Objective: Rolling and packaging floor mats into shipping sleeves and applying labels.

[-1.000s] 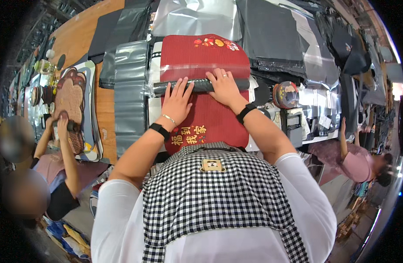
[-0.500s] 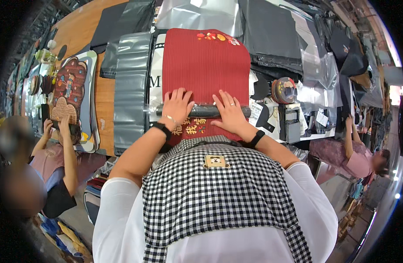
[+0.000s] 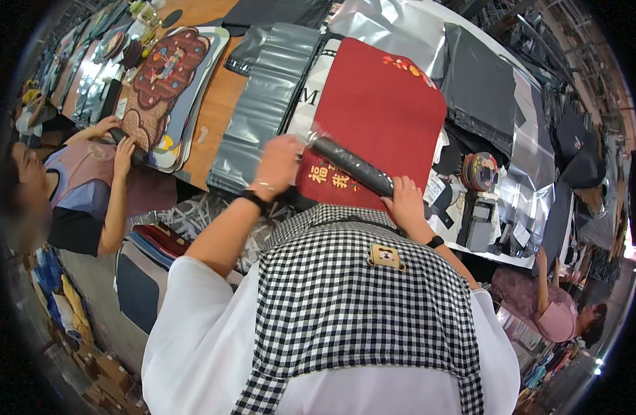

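Note:
A red ribbed mat with a colourful printed motif at its far corner and gold characters at its near end lies in front of me. Across its near part rests a roll in shiny black plastic, slanting in this view. My left hand is smeared by motion beside the roll's left end; its fingers cannot be made out, nor whether it touches the plastic. Next to the roll's right end, my right hand lies with fingers stretched out over the mat's edge, grasping nothing.
Grey plastic bags are piled left of the mat, black ones to the right. Round coasters stand stacked nearby. At the left, a co-worker handles a black roll by brown shaped mats. Another person is at far right.
The view has swung, so the mat now appears tilted. My left hand has come off the mat to its left side; my right has drawn back to the roll's right end.

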The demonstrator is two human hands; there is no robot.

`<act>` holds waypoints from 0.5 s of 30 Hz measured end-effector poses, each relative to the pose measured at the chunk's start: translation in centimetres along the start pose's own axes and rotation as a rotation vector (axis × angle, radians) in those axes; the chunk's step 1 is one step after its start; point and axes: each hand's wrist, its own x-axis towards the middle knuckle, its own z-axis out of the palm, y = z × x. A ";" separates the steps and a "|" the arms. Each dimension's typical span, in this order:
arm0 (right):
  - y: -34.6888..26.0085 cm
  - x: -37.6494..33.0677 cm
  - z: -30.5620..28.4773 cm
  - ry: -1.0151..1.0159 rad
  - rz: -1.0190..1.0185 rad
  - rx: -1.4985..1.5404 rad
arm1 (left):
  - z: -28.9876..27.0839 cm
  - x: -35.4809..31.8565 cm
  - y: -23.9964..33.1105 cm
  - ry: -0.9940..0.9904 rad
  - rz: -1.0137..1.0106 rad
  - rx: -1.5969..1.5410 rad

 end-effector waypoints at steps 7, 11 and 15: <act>1.1 -4.6 0.7 -0.030 0.211 0.139 | -7.3 -11.9 -10.4 -0.345 -0.118 0.240; 0.9 -4.7 0.9 0.002 0.191 0.115 | -5.9 -11.6 -11.7 -0.388 -0.104 0.314; 0.7 -4.5 0.6 -0.007 0.216 0.160 | -5.8 -10.8 -14.0 -0.430 -0.155 0.313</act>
